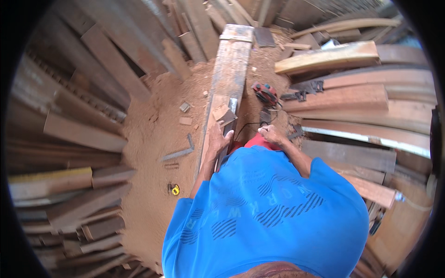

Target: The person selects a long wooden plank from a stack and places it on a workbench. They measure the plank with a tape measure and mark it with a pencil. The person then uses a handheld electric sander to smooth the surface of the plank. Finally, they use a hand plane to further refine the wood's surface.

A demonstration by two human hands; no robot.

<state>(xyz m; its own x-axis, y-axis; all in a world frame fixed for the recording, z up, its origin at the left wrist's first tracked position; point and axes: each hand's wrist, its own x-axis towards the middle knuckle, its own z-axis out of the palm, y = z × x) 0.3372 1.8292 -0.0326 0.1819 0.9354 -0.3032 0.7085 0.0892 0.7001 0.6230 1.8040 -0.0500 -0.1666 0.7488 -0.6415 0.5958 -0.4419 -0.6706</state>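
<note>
A long wooden plank bench (228, 65), dusted with sawdust, runs away from me. My left hand (216, 139) rests along it, thumb apart from the fingers, its fingertips close to a small wood block (224, 114); whether they touch it I cannot tell. Beside the block lies a narrow metal-edged strip (232, 107). Over my red shorts (260, 141), my right hand (272, 135) has its fingers curled closed, and anything inside them is hidden. Beyond that hand, a red and black circular saw (265, 94) sits right of the bench.
Left of the bench, on sawdust-covered ground, lie a metal square (178, 154), a yellow tape measure (174, 190) and small wood offcuts (185, 121). Stacked boards (333, 99) crowd the right; leaning planks (111, 60) line the left. A black cord (248, 124) passes between my hands.
</note>
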